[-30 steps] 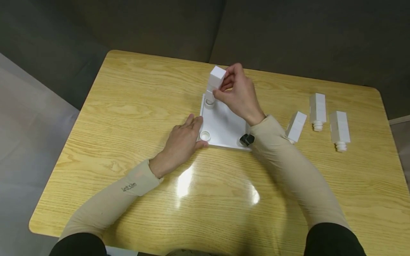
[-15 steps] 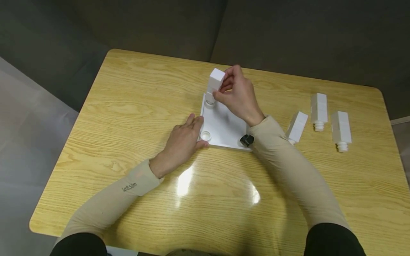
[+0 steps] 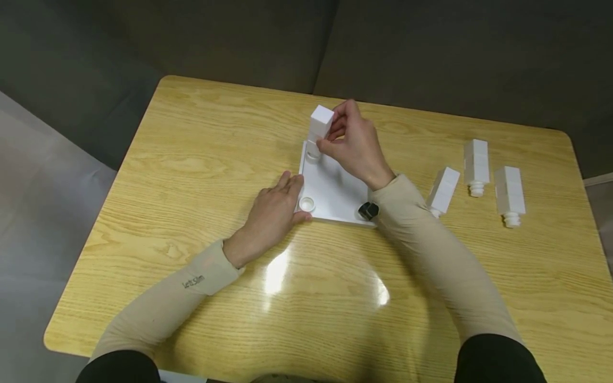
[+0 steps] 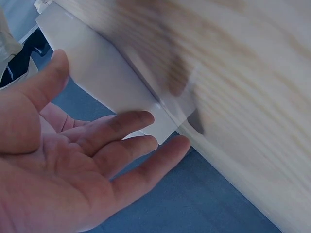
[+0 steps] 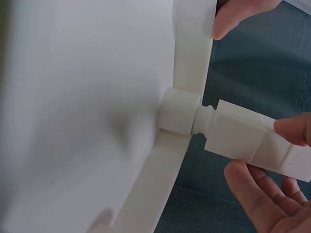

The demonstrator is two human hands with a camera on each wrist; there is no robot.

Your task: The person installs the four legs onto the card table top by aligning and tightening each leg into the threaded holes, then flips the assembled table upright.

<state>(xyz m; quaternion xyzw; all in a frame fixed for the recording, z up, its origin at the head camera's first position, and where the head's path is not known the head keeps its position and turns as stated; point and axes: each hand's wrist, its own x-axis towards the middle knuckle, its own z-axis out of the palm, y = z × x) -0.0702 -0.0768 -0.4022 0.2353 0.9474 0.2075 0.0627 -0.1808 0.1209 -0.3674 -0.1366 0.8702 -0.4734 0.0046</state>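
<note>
A white square board (image 3: 335, 186) with raised edges and round corner sockets lies on the table. My right hand (image 3: 356, 141) pinches a white square-sided leg (image 3: 320, 123) between thumb and fingers at the board's far left corner. In the right wrist view, the narrow neck of the leg (image 5: 240, 131) meets the round socket (image 5: 180, 111); how deep the end sits is hidden. My left hand (image 3: 272, 207) rests against the board's left edge, thumb by the near left corner, where another socket (image 3: 301, 204) shows. Loosely extended fingers (image 4: 131, 126) lie beside the board in the left wrist view.
Three more white legs lie to the right: a near one (image 3: 442, 190) by my right sleeve, a far one (image 3: 476, 162) and a rightmost one (image 3: 510, 191). Screw-threaded ends show on the latter two. A small black object (image 3: 369, 210) appears beside the right sleeve.
My right hand and the leg in it have shifted slightly down and left in the head view, toward the corner socket. The left hand stays in place against the board.
</note>
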